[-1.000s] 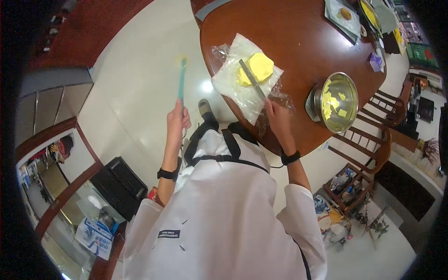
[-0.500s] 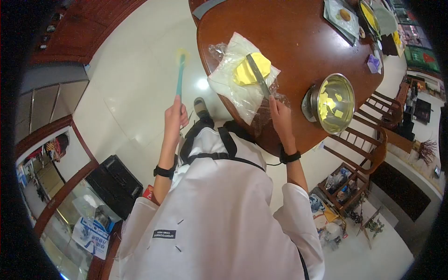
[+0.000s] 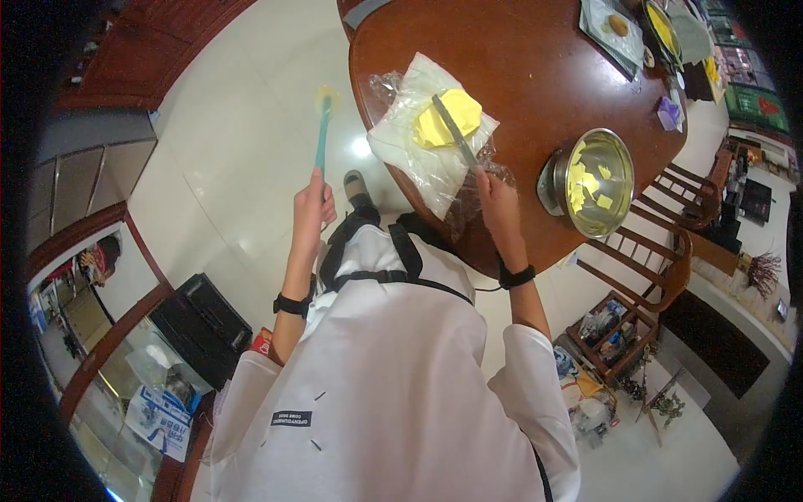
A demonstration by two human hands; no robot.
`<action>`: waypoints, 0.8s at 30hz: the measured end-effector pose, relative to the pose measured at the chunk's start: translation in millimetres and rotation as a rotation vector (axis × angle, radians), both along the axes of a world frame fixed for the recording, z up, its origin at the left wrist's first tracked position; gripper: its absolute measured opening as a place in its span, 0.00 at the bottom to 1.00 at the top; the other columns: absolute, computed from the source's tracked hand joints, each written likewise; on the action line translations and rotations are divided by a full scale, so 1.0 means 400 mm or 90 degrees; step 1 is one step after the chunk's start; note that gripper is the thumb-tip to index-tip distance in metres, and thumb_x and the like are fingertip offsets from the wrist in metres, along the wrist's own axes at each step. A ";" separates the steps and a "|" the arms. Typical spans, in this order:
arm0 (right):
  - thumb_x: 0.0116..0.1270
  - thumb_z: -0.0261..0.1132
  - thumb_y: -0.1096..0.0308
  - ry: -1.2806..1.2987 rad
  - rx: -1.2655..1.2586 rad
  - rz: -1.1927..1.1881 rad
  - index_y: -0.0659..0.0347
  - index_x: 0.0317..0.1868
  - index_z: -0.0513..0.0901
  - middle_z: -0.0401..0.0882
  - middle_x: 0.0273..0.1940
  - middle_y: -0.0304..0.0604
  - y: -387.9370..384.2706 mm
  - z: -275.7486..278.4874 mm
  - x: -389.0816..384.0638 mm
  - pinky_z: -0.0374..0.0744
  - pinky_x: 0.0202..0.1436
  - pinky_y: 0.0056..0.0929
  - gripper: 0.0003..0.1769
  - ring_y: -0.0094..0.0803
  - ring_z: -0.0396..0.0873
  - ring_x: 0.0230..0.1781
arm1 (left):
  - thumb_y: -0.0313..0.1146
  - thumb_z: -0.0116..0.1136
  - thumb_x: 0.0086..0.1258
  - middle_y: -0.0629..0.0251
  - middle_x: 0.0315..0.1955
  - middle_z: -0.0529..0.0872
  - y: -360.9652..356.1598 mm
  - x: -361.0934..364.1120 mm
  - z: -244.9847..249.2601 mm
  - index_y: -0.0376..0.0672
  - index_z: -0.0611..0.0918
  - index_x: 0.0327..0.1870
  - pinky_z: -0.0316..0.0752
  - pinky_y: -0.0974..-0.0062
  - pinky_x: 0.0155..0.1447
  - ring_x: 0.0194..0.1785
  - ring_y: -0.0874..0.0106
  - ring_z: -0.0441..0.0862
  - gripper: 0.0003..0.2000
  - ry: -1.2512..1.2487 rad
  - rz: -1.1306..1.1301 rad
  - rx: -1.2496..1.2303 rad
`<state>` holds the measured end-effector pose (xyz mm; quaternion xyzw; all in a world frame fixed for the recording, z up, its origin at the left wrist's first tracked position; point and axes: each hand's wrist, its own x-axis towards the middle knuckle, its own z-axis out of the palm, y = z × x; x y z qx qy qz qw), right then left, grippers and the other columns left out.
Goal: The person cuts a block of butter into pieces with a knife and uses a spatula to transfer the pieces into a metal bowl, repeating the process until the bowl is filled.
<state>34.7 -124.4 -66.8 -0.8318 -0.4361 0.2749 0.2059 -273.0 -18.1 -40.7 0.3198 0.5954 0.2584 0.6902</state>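
My left hand (image 3: 313,207) is closed around the teal handle of a spatula (image 3: 322,134), held upright over the floor to the left of the table. Its pale yellowish head is hard to make out against the tiles. In my right hand (image 3: 500,211) is a knife (image 3: 454,132), gripped by the handle, its blade lying across a yellow block of butter (image 3: 462,107). Under the butter spreads a white wrapper (image 3: 418,171) with clear plastic film around it, near the table's left edge. Right of that hand, a metal bowl (image 3: 626,171) contains several yellow pieces and appears tilted.
The brown wooden table (image 3: 510,50) has rounded edges. On its far right are a tray (image 3: 598,29) with a round brown item and a purple item (image 3: 668,115). Wooden chairs (image 3: 669,251) stand at the right; a black case (image 3: 202,328) is on the lower left.
The knife blade has shifted slightly left over the butter. The spatula head has turned a little, showing more of its face. Both hands keep their grip.
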 end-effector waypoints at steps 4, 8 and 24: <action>0.77 0.53 0.50 -0.091 -0.003 0.047 0.67 0.32 0.80 0.79 0.26 0.64 -0.006 -0.029 0.000 0.76 0.34 0.56 0.27 0.64 0.79 0.30 | 0.55 0.46 0.78 0.79 0.14 0.60 -0.003 0.000 0.000 0.48 0.67 0.23 0.50 0.81 0.21 0.16 0.84 0.54 0.24 0.004 0.006 -0.006; 0.77 0.52 0.50 -0.075 -0.007 0.045 0.67 0.31 0.79 0.79 0.26 0.65 -0.004 -0.037 -0.003 0.76 0.34 0.57 0.27 0.65 0.79 0.30 | 0.56 0.46 0.78 0.79 0.14 0.60 -0.004 0.000 0.002 0.49 0.67 0.23 0.51 0.81 0.21 0.16 0.83 0.54 0.25 0.009 0.005 -0.006; 0.77 0.54 0.53 -0.043 -0.036 0.066 0.71 0.32 0.80 0.78 0.29 0.69 0.014 -0.041 0.000 0.77 0.36 0.56 0.27 0.65 0.79 0.35 | 0.54 0.46 0.79 0.80 0.14 0.59 -0.012 -0.012 -0.014 0.48 0.67 0.23 0.51 0.82 0.21 0.16 0.84 0.54 0.24 -0.019 0.003 -0.015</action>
